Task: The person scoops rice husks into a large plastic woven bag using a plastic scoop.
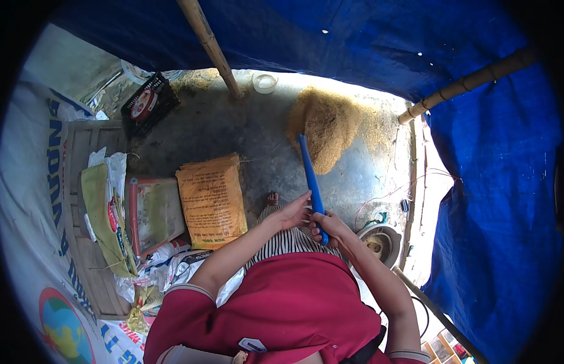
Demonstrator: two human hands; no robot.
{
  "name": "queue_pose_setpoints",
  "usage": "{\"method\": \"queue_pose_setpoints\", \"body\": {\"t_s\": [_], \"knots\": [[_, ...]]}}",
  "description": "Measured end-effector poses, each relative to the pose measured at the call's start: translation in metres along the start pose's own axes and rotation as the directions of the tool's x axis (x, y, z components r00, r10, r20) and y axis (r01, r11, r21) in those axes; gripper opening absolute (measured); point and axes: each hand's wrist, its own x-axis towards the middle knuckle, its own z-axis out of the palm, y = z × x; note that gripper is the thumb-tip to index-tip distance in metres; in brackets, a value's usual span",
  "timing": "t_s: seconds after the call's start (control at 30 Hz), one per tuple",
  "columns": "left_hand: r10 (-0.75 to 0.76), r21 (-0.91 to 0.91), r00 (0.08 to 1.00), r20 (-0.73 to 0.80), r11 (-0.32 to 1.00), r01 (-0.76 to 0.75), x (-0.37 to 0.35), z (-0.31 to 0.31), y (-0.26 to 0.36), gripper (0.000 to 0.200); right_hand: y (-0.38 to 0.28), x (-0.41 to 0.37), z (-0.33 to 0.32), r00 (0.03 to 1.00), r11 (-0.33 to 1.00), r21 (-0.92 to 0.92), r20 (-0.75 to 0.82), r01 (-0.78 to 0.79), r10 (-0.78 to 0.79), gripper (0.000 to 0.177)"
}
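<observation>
A long blue stick-like tool (312, 176), wider near its middle, slants up and away from my body. My right hand (332, 228) is closed around its lower part, with the butt end showing just below the fingers. My left hand (294, 211) is beside the shaft, fingers stretched out and apart, fingertips right at its edge. The tool's far end overlaps a heap of golden-brown grain-like material (330, 121) on the concrete floor.
An orange printed sack (212, 203) lies left of my legs, next to a red-rimmed container (151, 212). A black crate (150, 104) and a clear bowl (264, 83) sit farther off. Bamboo poles (212, 48) stand before a blue tarp (355, 42). A grey basin (382, 242) is at right.
</observation>
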Motion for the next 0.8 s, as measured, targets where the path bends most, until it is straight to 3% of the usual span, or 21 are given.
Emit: {"method": "queue_pose_setpoints", "body": {"t_s": [0.03, 0.1, 0.13, 0.17, 0.23, 0.27, 0.3, 0.33, 0.4, 0.47, 0.53, 0.6, 0.67, 0.7, 0.73, 0.77, 0.8], "knots": [[0.009, -0.151, 0.997, 0.078, 0.988, 0.003, -0.006, 0.013, 0.007, 0.042, -0.002, 0.001, 0.002, 1.0, 1.0, 0.004, -0.005, 0.007, -0.007, 0.008], [0.055, -0.225, 0.998, 0.025, 0.973, -0.048, -0.006, 0.021, 0.013, 0.034, -0.002, 0.005, 0.011, 0.999, 0.999, 0.005, 0.037, -0.039, 0.039, 0.011], [0.083, -0.112, 0.991, -0.108, 0.989, -0.096, 0.0, 0.011, 0.014, 0.03, -0.002, 0.016, 0.013, 0.997, 0.999, -0.022, 0.067, -0.044, 0.045, 0.029], [0.127, 0.008, 0.964, -0.234, 0.992, -0.129, 0.005, 0.002, 0.016, 0.027, 0.001, 0.022, 0.014, 0.997, 0.999, -0.016, 0.063, -0.034, 0.035, 0.029], [0.192, -0.163, 0.914, -0.358, 0.951, -0.263, 0.004, -0.012, 0.031, 0.016, -0.01, 0.021, 0.027, 0.986, 0.963, -0.217, 0.058, 0.163, -0.154, 0.047], [0.232, -0.197, 0.88, -0.415, 0.921, -0.336, 0.008, -0.03, 0.04, 0.015, -0.014, 0.026, 0.024, 0.993, 0.934, -0.336, 0.01, 0.117, -0.121, 0.059], [0.108, -0.261, 0.877, -0.468, 0.931, -0.254, 0.01, -0.052, 0.057, 0.014, -0.017, 0.027, 0.02, 0.991, 0.937, -0.326, 0.002, 0.128, -0.134, 0.059], [0.187, -0.241, 0.892, -0.412, 0.921, -0.305, 0.028, -0.097, 0.065, 0.012, -0.02, 0.027, 0.012, 0.987, 0.937, -0.316, -0.008, 0.15, -0.161, 0.055], [0.166, -0.314, 0.908, -0.384, 0.902, -0.297, 0.044, -0.141, 0.085, 0.009, -0.024, 0.029, -0.007, 0.977, 0.959, -0.217, -0.064, 0.184, -0.202, 0.043], [0.16, -0.333, 0.916, -0.367, 0.897, -0.29, 0.049, -0.133, 0.088, 0.009, -0.03, 0.024, -0.027, 0.962, 0.961, -0.152, -0.112, 0.232, -0.25, 0.042], [0.198, -0.123, 0.899, -0.39, 0.957, -0.264, 0.046, -0.096, 0.079, 0.008, -0.034, 0.025, -0.035, 0.946, 0.958, -0.089, -0.152, 0.274, -0.285, 0.04], [0.196, -0.107, 0.9, -0.39, 0.961, -0.256, 0.029, -0.087, 0.078, 0.01, -0.036, 0.026, -0.042, 0.937, 0.954, 0.02, -0.194, 0.298, -0.289, 0.037], [0.163, -0.062, 0.919, -0.36, 0.978, -0.197, 0.022, -0.063, 0.064, 0.012, -0.044, 0.021, -0.036, 0.938, 0.951, -0.012, -0.164, 0.309, -0.306, 0.036], [0.197, 0.055, 0.945, -0.263, 0.98, -0.189, 0.005, -0.058, 0.068, 0.014, -0.046, 0.022, -0.035, 0.923, 0.94, -0.07, -0.181, 0.333, -0.34, 0.033], [0.122, -0.011, 0.969, -0.215, 0.992, -0.128, -0.014, -0.048, 0.071, 0.016, -0.049, 0.023, -0.034, 0.907, 0.927, -0.129, -0.196, 0.353, -0.373, 0.03], [0.152, 0.031, 0.979, -0.136, 0.988, -0.149, -0.001, -0.082, 0.069, 0.017, -0.053, 0.021, -0.031, 0.905, 0.929, -0.122, -0.212, 0.35, -0.369, 0.032], [0.129, 0.012, 0.979, -0.156, 0.992, -0.129, -0.017, -0.073, 0.075, 0.013, -0.059, 0.02, -0.03, 0.904, 0.929, -0.117, -0.218, 0.351, -0.369, 0.033]]}}
